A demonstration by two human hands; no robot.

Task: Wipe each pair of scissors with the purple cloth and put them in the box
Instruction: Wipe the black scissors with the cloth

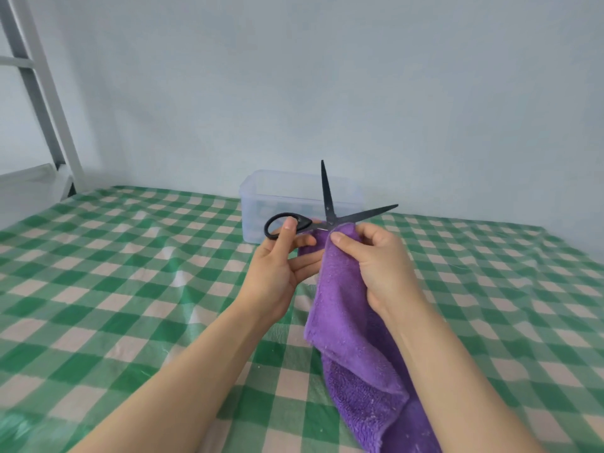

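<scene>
My left hand grips the black handle of a pair of black scissors, thumb over the loop. The blades are spread wide, one pointing up and one to the right. My right hand pinches the purple cloth against the scissors just below the pivot. The cloth hangs down from there to the table near the lower edge. Behind the scissors a clear plastic box stands on the table; what lies inside it is blurred.
A green and white checked tablecloth covers the whole table. A pale wall stands right behind the box. A white metal ladder frame leans at the far left.
</scene>
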